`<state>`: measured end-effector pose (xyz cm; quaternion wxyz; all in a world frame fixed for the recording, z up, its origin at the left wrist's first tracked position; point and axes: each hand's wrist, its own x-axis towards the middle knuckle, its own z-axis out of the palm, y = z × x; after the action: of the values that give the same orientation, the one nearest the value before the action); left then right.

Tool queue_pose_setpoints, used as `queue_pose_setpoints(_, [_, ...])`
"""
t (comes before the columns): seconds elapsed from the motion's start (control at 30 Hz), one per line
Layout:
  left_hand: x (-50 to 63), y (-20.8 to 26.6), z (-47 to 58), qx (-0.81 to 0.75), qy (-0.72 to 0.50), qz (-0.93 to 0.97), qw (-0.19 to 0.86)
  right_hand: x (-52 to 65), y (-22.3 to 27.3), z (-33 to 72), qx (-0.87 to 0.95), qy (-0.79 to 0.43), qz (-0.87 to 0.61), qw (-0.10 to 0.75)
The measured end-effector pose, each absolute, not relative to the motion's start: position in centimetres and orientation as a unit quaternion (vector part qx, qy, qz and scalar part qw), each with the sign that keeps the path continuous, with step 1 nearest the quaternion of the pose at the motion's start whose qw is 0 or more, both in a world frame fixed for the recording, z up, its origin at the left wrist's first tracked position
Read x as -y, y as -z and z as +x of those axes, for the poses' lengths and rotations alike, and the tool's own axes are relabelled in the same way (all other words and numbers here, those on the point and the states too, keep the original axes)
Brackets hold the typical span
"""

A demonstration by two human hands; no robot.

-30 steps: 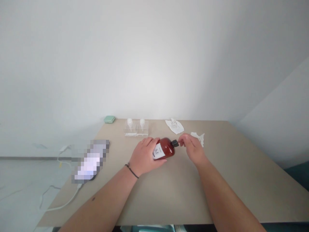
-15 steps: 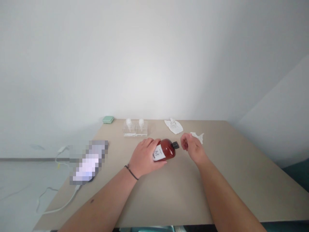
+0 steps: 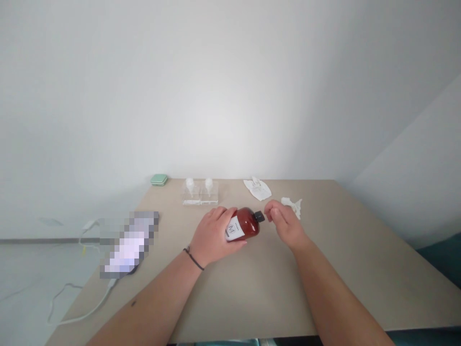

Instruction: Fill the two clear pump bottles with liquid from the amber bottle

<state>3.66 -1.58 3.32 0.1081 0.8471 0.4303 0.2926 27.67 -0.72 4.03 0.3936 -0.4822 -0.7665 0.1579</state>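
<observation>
My left hand (image 3: 212, 235) is wrapped round a reddish-brown bottle (image 3: 249, 223) with a white label. The bottle is tilted, its black cap (image 3: 259, 216) pointing right. Just right of the cap is my right hand (image 3: 284, 222), its fingers curled in and the thumb laid over them. A narrow gap seems to part these fingers from the cap. Whatever they may hold is hidden inside the curl.
Behind the bottle stands a clear holder (image 3: 200, 196) with two white-topped items. Crumpled white tissues (image 3: 260, 191) lie at the back and behind my right hand. A green case (image 3: 159, 179) sits at the far left corner, a blurred-out phone (image 3: 131, 242) with a cable nearer.
My right hand has turned at the wrist, bringing the thumb on top, and has come slightly nearer the cap. My left hand keeps its hold on the bottle.
</observation>
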Motion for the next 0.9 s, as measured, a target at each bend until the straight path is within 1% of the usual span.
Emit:
queue_pose_setpoints(0.07, [1.6, -3.4, 3.7, -0.425, -0.288, 0.851, 0.109, 0.8, -4.4, 27.7, 0.799, -0.140, -0.467, 0.352])
queue_pose_setpoints(0.13, [1.7, -3.4, 3.7, -0.420, -0.283, 0.856, 0.104, 0.9, -4.7, 27.4, 0.828, -0.095, -0.467, 0.295])
queue_pose_setpoints(0.23, [2.0, -3.3, 3.9, -0.427, -0.273, 0.859, 0.076, 0.8, -4.8, 26.5, 0.831, -0.008, -0.506, 0.229])
queue_pose_setpoints(0.3, [2.2, -3.1, 4.2, -0.442, -0.273, 0.853, 0.048, 0.8, -4.9, 25.9, 0.811, 0.026, -0.547, 0.205])
queue_pose_setpoints(0.43, [2.5, -2.8, 4.8, -0.460, -0.275, 0.844, 0.019, 1.1, -4.8, 24.8, 0.770, 0.028, -0.601, 0.214])
queue_pose_setpoints(0.53, [2.6, -2.8, 5.2, -0.462, -0.275, 0.843, 0.019, 1.2, -4.6, 24.9, 0.761, -0.001, -0.598, 0.253])
queue_pose_setpoints(0.6, [2.7, -2.8, 5.2, -0.464, -0.289, 0.837, 0.034, 1.0, -4.3, 25.6, 0.757, -0.027, -0.581, 0.299])
queue_pose_setpoints(0.67, [2.7, -2.7, 4.9, -0.463, -0.322, 0.822, 0.076, 0.5, -4.1, 26.7, 0.744, -0.033, -0.569, 0.348])
queue_pose_setpoints(0.73, [2.5, -2.6, 4.5, -0.450, -0.366, 0.802, 0.143, -0.2, -3.7, 28.0, 0.709, 0.007, -0.603, 0.364])
queue_pose_setpoints(0.83, [2.2, -2.2, 4.0, -0.418, -0.431, 0.750, 0.278, -1.4, -2.6, 29.9, 0.600, 0.086, -0.738, 0.297])
queue_pose_setpoints(0.9, [2.1, -1.9, 3.9, -0.398, -0.465, 0.681, 0.402, -2.2, -1.3, 31.1, 0.559, 0.083, -0.788, 0.243])
